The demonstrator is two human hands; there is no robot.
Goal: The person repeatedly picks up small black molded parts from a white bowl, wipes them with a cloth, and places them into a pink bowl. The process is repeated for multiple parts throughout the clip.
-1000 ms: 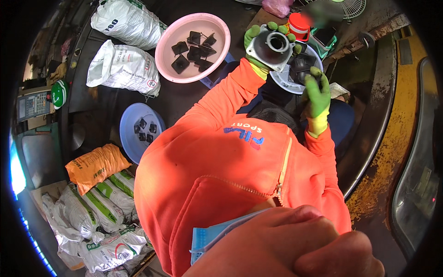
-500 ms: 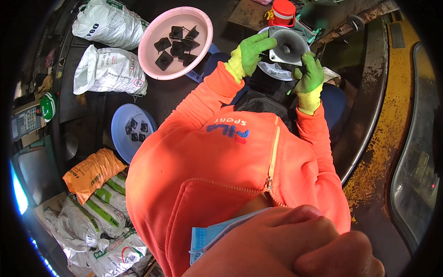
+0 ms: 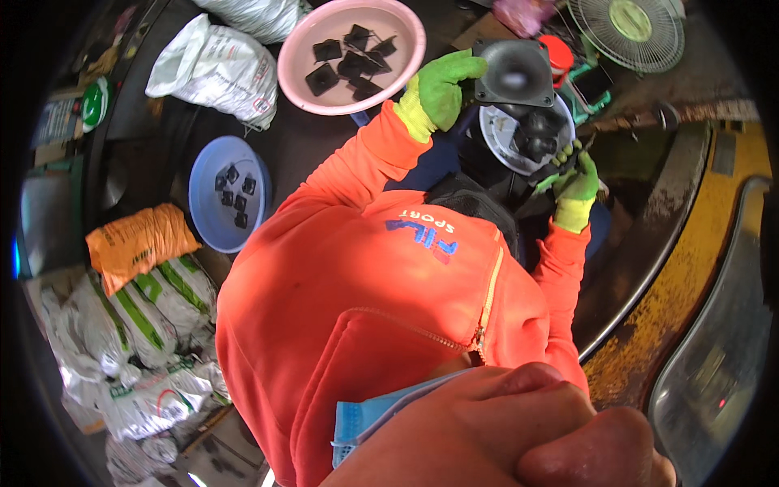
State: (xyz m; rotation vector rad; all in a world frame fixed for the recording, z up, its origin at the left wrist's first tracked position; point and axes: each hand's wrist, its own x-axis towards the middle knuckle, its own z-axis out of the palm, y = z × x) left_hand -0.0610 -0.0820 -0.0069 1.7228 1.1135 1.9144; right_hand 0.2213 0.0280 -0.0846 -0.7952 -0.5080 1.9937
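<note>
A black square speaker horn (image 3: 513,71) with a flared round hollow is in my left hand (image 3: 445,85), in a green glove, its fingers closed on the horn's left edge. The horn is over the far rim of a round white tub (image 3: 492,134). Several dark plastic pieces (image 3: 537,134) lie in that tub. My right hand (image 3: 574,177), gloved too, is lower, at the tub's near right rim. Its fingers are curled, and what they hold is too small and shaded to make out.
A pink basin (image 3: 290,89) and a blue basin (image 3: 197,191) to the left hold several small black parts. White sacks (image 3: 215,69), an orange sack (image 3: 142,243), a red container (image 3: 557,57) and a fan (image 3: 629,28) stand around. A rusty yellow machine edge (image 3: 641,325) runs along the right.
My right hand has let go of the horn's right side and moved down and right to the tub. The left hand keeps the horn, now turned differently. The view has shifted.
</note>
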